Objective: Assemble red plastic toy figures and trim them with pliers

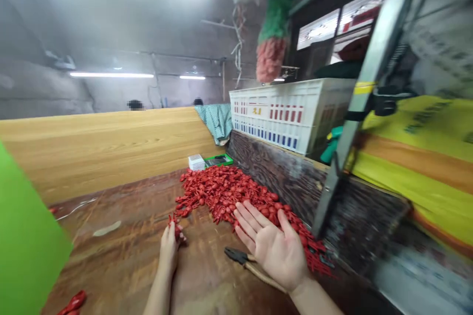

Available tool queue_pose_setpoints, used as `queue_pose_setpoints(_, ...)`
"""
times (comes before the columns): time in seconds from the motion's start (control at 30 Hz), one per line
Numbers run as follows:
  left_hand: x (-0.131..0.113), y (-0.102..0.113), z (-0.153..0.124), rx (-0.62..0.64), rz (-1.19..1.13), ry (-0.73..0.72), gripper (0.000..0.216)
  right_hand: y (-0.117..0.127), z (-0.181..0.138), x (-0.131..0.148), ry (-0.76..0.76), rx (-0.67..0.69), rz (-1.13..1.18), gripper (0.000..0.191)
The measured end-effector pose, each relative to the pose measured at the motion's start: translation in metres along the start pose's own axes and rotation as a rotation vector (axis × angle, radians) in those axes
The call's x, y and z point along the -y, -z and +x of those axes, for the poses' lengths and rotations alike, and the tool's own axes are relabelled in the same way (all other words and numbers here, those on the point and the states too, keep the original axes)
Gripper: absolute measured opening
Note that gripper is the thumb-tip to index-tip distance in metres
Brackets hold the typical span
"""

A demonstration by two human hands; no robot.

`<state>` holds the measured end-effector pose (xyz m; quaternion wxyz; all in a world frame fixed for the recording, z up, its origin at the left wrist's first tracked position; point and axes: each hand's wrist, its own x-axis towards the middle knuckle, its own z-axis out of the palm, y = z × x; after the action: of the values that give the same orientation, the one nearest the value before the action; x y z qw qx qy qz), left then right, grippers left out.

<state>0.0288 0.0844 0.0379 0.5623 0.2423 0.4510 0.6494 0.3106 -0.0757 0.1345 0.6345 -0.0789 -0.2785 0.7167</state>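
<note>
My left hand (170,243) is closed around a small red plastic piece (177,230) with thin prongs, low over the brown tabletop (199,275). The fingers hide most of that piece. My right hand (275,248) is turned palm up with its fingers stretched out, and nothing lies in it. Beneath and beside it is a pair of pliers (236,256) with dark jaws and tan handles, partly covered by the hand. Beyond both hands spreads a heap of similar red plastic pieces (221,189), some round, some spindly.
Behind the heap sit a white stack (196,162) and a green-rimmed tray (223,159). A white crate (273,115) stands on the dark ledge at right, near a metal post (354,108). A green panel (25,241) borders the left; red pieces (76,301) lie at lower left.
</note>
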Motion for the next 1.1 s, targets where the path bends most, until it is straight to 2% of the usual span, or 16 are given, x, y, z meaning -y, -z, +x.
queue_pose_setpoints(0.1, 0.005, 0.000, -0.037, -0.019, 0.026, -0.003, 0.026, -0.018, -0.031, 0.011, -0.022, 0.018, -0.024, 0.090)
queue_pose_setpoints(0.2, 0.009, 0.010, -0.088, -0.021, 0.056, 0.039, 0.025, -0.039, -0.054, 0.020, -0.018, 0.055, -0.095, 0.096)
queue_pose_setpoints(0.3, 0.009, 0.021, -0.136, -0.050, 0.073, 0.087, 0.025, -0.042, -0.063, 0.029, 0.050, 0.088, -0.320, 0.100)
queue_pose_setpoints(0.37, 0.008, 0.027, -0.162, -0.076, 0.072, 0.103, 0.024, -0.024, -0.061, 0.035, 0.139, 0.015, -0.772, 0.096)
queue_pose_setpoints(0.4, 0.008, 0.029, -0.174, -0.088, 0.071, 0.108, 0.023, -0.010, -0.059, 0.036, 0.183, -0.057, -1.098, 0.089)
queue_pose_setpoints(0.43, 0.007, 0.032, -0.186, -0.101, 0.071, 0.111, 0.023, 0.006, -0.057, 0.036, 0.227, -0.157, -1.468, 0.077)
queue_pose_setpoints(0.47, 0.007, 0.035, -0.198, -0.115, 0.072, 0.112, 0.024, 0.022, -0.056, 0.034, 0.235, -0.223, -1.602, 0.063)
queue_pose_setpoints(0.57, 0.000, 0.048, -0.233, -0.159, 0.074, 0.088, 0.036, 0.066, -0.054, 0.018, 0.174, -0.213, -1.804, 0.034)
queue_pose_setpoints(0.63, -0.006, 0.064, -0.257, -0.178, 0.059, 0.058, 0.050, 0.088, -0.055, 0.003, 0.117, -0.174, -1.923, 0.021)
queue_pose_setpoints(0.73, -0.016, 0.096, -0.294, -0.178, 0.050, 0.060, 0.063, 0.111, -0.054, -0.013, 0.015, -0.107, -2.079, 0.013)
queue_pose_setpoints(0.83, -0.022, 0.121, -0.332, -0.183, 0.065, 0.128, 0.059, 0.127, -0.049, -0.018, -0.108, -0.049, -2.194, 0.016)
queue_pose_setpoints(0.93, -0.023, 0.122, -0.363, -0.186, 0.015, 0.201, 0.050, 0.137, -0.044, -0.021, -0.249, -0.034, -2.260, 0.019)
queue_pose_setpoints(1.1, -0.016, 0.096, -0.386, -0.089, -0.148, 0.261, 0.048, 0.144, -0.052, -0.026, -0.437, -0.054, -2.290, 0.013)
